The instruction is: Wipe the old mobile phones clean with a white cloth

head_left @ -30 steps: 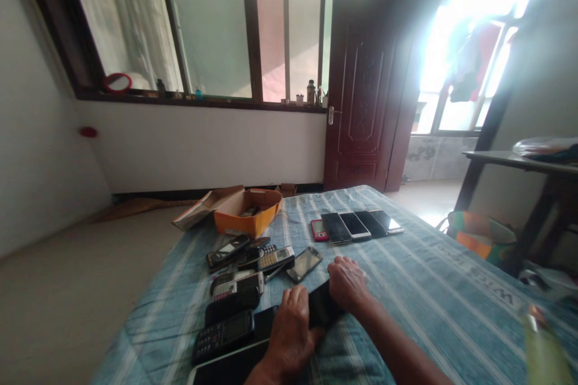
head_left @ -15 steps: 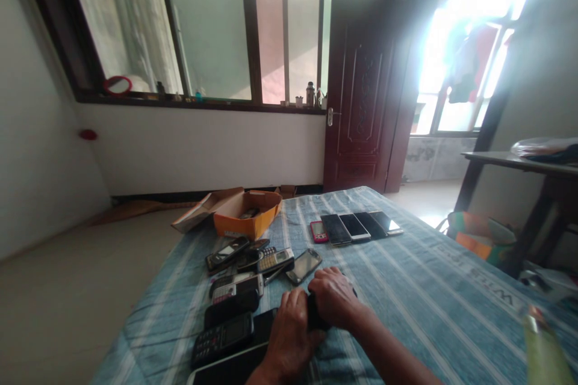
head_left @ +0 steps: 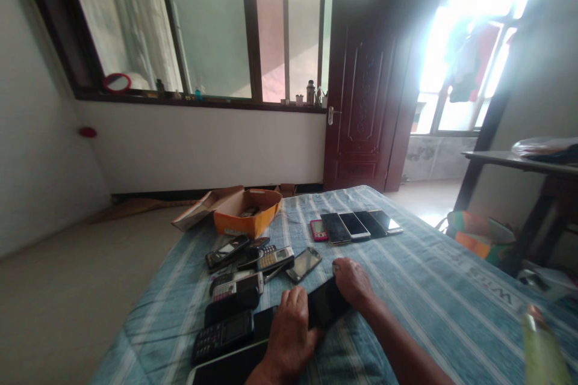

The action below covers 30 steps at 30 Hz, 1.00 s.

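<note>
A dark smartphone (head_left: pixel 326 303) is stretched between my hands, low over the bed, its black face tilted up. My left hand (head_left: pixel 292 331) closes around its left end. At its right end, my right hand (head_left: pixel 354 281) grips the edge with curled fingers. Just left of my left hand lie a black keypad phone (head_left: pixel 223 337) and a large phone with a pale rim (head_left: pixel 230 367), which the hand partly covers. Beyond my hands a silver-edged phone (head_left: pixel 304 264) lies flat.
Several old phones (head_left: pixel 275 258) are heaped near an open orange box (head_left: pixel 248 216). Farther off, a pink phone (head_left: pixel 318 230) and a row of smartphones (head_left: pixel 354 225) lie on the blue striped cloth (head_left: pixel 428 301). A greenish bottle-like object (head_left: pixel 544 343) stands at the lower right.
My right hand has moved right to the phone's far end, uncovering its dark face. My left hand has stayed nearly in place. The surrounding phones have not moved.
</note>
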Each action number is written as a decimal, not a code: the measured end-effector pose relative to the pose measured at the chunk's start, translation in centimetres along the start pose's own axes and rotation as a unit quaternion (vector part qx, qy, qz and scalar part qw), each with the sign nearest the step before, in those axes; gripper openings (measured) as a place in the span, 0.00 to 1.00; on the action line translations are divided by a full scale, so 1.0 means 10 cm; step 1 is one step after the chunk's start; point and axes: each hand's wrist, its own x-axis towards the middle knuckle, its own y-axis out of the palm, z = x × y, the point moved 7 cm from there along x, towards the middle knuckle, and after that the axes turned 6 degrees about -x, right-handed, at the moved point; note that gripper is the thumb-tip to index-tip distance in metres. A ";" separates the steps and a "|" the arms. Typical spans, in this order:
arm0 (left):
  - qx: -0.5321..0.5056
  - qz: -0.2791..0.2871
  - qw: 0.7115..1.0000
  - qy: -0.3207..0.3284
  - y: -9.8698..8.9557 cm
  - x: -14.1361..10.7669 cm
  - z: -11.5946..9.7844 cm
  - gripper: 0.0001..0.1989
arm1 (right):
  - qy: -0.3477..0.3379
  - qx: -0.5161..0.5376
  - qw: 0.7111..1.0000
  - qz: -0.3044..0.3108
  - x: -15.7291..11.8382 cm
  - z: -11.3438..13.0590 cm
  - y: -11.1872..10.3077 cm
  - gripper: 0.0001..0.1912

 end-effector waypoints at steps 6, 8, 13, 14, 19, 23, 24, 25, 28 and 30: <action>0.007 -0.004 1.000 -0.001 0.02 0.01 0.02 0.20 | 0.040 0.026 0.999 0.002 -0.03 -0.08 0.03 0.18; 0.007 -0.004 1.000 -0.002 0.02 0.00 0.02 0.20 | 0.051 0.025 0.998 -0.001 -0.05 -0.10 0.03 0.18; 0.004 -0.002 1.000 -0.007 0.02 -0.01 0.02 0.19 | 0.073 0.024 0.997 -0.013 -0.13 -0.15 0.04 0.18; 0.004 -0.002 1.000 -0.006 0.02 -0.01 0.02 0.19 | 0.075 0.027 0.997 -0.015 -0.14 -0.15 0.04 0.18; 0.001 0.004 1.000 -0.004 0.05 -0.02 0.03 0.21 | 0.079 0.055 0.995 -0.024 -0.15 -0.22 0.02 0.17; -0.002 0.009 1.000 -0.010 0.05 0.00 0.03 0.22 | 0.068 0.101 0.992 -0.032 -0.13 -0.26 -0.03 0.17; -0.002 0.008 1.000 -0.011 0.05 0.00 0.04 0.23 | 0.067 0.112 0.991 -0.037 -0.12 -0.27 -0.04 0.18; -0.001 0.006 1.000 -0.011 0.05 0.01 0.04 0.23 | 0.067 0.121 0.990 -0.041 -0.12 -0.28 -0.05 0.18; 0.006 0.005 1.000 -0.010 0.06 0.01 0.04 0.23 | 0.070 0.135 0.987 -0.047 -0.12 -0.29 -0.03 0.16; 0.013 0.010 1.000 -0.013 0.07 0.01 0.05 0.23 | 0.074 0.137 0.987 -0.044 -0.11 -0.30 0.01 0.15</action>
